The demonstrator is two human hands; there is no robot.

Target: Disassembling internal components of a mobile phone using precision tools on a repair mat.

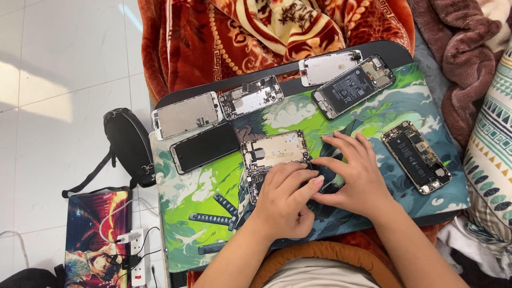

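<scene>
Both hands, left hand and right hand, press flat, fingers spread, on the opened phone, pinching nothing.

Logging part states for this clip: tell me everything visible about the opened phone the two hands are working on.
The opened phone lies flat, near the middle of the green illustrated mat, long side roughly left to right. Its pale metal inner shell faces up, with small dark components at the left end. The left hand covers its lower edge; the right hand presses a dark part beside it, fingers spread. A black-screened phone lies just left.
</scene>
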